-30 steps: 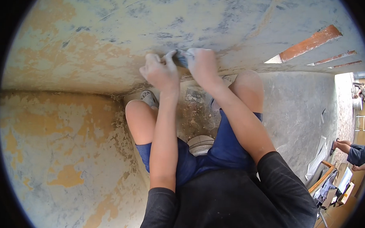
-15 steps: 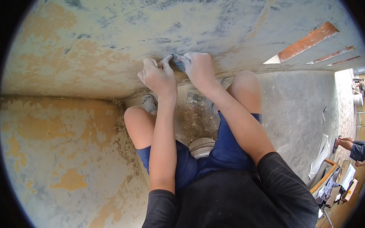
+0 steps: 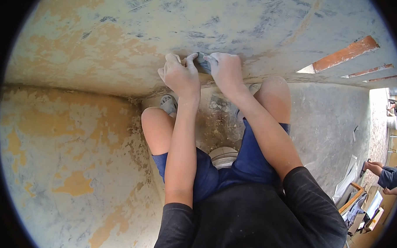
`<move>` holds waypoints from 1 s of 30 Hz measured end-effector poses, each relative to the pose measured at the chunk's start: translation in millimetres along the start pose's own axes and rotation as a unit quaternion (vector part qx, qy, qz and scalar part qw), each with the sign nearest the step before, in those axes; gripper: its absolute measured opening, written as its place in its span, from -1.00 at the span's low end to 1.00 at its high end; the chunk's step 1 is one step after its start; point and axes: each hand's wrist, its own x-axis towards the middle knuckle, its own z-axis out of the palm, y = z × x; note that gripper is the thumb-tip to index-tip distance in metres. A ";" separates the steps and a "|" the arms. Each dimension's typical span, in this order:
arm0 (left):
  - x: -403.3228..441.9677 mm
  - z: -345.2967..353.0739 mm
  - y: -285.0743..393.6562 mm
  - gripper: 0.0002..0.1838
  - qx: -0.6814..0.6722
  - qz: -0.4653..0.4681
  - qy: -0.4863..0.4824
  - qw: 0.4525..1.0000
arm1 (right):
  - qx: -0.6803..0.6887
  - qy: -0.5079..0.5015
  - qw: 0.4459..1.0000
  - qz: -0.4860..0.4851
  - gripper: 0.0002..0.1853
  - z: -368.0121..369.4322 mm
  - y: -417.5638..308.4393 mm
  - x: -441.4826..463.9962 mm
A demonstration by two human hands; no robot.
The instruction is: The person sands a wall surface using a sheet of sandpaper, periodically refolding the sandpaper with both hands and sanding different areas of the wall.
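A small dark grey-green piece of sandpaper (image 3: pixel 204 64) is stretched between my two hands, close against the lower part of the patchy, scuffed wall (image 3: pixel 122 42). My left hand (image 3: pixel 181 76) pinches its left edge between thumb and fingers, the other fingers curled. On the opposite edge, my right hand (image 3: pixel 228 72) grips with thumb and bent fingers. Pale dust coats both hands. The face of the sheet toward the wall is hidden, so contact is hard to judge.
My knees flank a white bucket (image 3: pixel 224 156) beneath me. A second wall (image 3: pixel 70 163) meets the first at a corner on the left. Slots showing red brick (image 3: pixel 347 54) cut the wall at right. Framed boards (image 3: pixel 352 200) and another person (image 3: pixel 387 176) are at far right.
The view has shifted, so the wall appears lower and farther right. Both hands have moved slightly up the wall with the sandpaper, keeping their grip.
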 end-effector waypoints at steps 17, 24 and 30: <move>-14.5 20.9 26.0 -0.63 -0.019 0.029 -0.031 0.999 | -0.007 0.020 1.000 0.017 -0.78 -24.7 24.1 -3.6; -24.2 39.1 42.1 -0.62 -0.066 0.069 -0.037 0.995 | -0.036 0.034 0.996 0.077 -0.76 -44.1 35.9 -5.3; -9.1 10.7 12.7 -0.61 -0.002 0.009 -0.017 1.000 | -0.031 -0.002 0.999 0.013 -0.79 -10.4 17.8 1.5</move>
